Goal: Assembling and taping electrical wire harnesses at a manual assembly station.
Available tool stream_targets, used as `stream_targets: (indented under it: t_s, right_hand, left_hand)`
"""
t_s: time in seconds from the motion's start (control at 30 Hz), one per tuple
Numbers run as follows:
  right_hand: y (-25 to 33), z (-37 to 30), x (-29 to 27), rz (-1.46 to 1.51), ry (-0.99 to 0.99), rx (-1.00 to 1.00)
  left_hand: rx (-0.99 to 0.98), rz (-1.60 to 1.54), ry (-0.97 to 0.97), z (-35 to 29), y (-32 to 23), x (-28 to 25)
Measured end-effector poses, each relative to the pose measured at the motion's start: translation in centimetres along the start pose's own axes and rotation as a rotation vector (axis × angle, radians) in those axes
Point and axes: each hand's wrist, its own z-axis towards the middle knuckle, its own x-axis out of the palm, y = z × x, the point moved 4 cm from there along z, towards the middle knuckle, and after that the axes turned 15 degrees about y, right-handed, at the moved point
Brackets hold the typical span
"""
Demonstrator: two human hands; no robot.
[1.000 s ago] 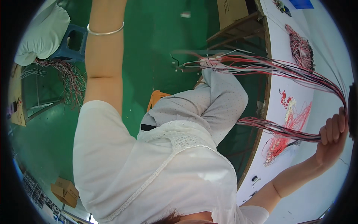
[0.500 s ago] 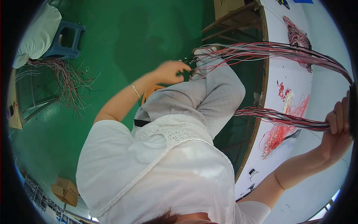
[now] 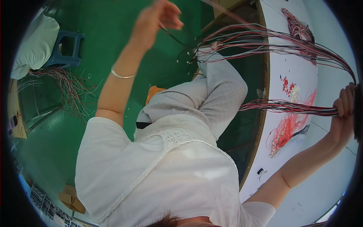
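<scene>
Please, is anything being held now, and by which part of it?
The right grip holds a bundle of wires near its bend. Whether the left grip holds the dark wire beside it cannot be told.

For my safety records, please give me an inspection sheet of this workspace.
Surface: white table with a brown edge.
Job's things: wire bundle, red, black and white, stretching over the table in this view.
Clutter: red bits and red wires on the table.
Hands: right hand closed around the wire bundle; left hand blurred, a dark wire running to it, grip unclear.
Cables: coil on the table; loose wires below the blue stool in the picture.
Surroundings: green floor, cardboard box.
</scene>
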Motion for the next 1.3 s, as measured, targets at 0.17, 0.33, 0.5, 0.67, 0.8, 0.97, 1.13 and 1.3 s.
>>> stream_targets:
  t_s: [0.17, 0.33, 0.5, 0.67, 0.8, 0.97, 1.13, 1.3]
  right_hand:
    - [-0.7, 1.8, 1.1, 0.027, 0.062, 0.008]
    - [-1.7, 2.5, 3.9, 0.227, -1.065, -0.377]
    - [-1.0, 2.9, 2.6, -0.126, 0.261, 0.100]
    - [-4.7, 3.4, 5.9, -0.160, 0.106, 0.267]
    - [-5.5, 2.6, 9.9, -0.468, -0.329, 0.151]
    - [-6.2, 0.2, 5.7, -0.537, 0.017, 0.450]
    - [-12.6, -4.7, -1.1, -0.413, 0.342, 0.205]
    - [-13.1, -9.8, -6.9, -0.349, 0.165, 0.126]
  left_hand:
    - [0.109, 0.264, -0.254, -2.3, -9.6, -4.9]
    - [-0.566, 0.918, -0.066, -2.6, -0.9, -9.1]
    - [-0.162, 1.266, 0.154, -3.0, 3.3, -5.2]
    - [0.421, 0.798, 0.294, 5.6, -12.8, 10.1]
    - [0.503, 0.161, 0.544, 7.8, -18.8, 19.4]
    - [-0.257, 0.644, 1.038, 10.0, -15.3, 22.1]
    - [-0.060, 0.896, 0.641, 8.5, -16.0, 15.6]
    - [-0.178, 0.779, 0.521, 8.6, -13.9, 7.9]
